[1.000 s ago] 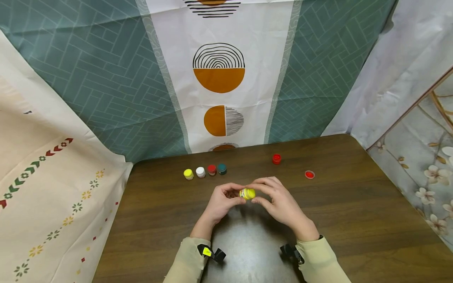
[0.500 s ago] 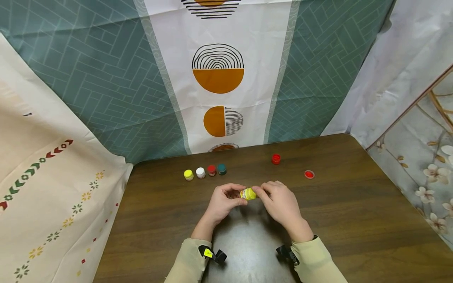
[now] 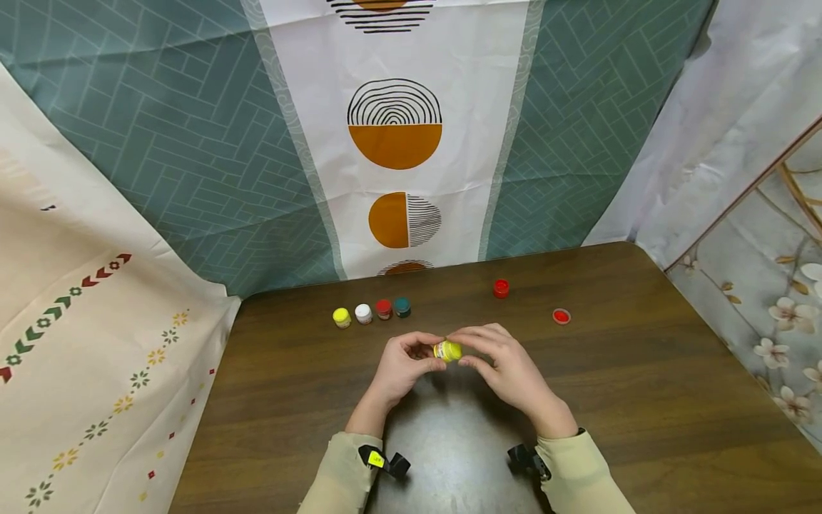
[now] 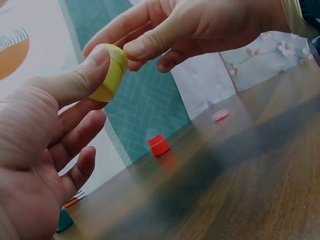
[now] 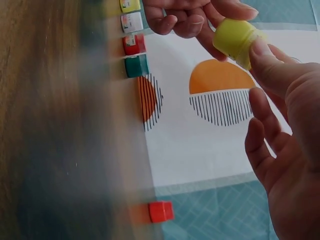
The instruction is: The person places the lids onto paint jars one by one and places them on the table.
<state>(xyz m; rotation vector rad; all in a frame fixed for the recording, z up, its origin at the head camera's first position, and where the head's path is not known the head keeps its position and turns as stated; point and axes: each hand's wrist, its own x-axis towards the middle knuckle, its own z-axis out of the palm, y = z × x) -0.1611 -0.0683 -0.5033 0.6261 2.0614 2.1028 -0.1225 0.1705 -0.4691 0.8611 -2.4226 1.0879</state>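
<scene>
Patterned cloth hangs behind your dark wooden counter [image 3: 642,400]. From the head view, your left hand [image 3: 401,368] and right hand [image 3: 507,368] pinch a yellow paint pot [image 3: 447,350] over the counter's middle. At the left wrist, a thumb [image 4: 75,80] presses its cap; it could slip. At the right wrist, its contents stay hidden, and four closed pots [image 5: 132,37] line the far edge

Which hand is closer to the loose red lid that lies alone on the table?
The right hand. The red lid lies beyond it, further to the right. The left hand is across the yellow pot, which both hands hold.
</scene>
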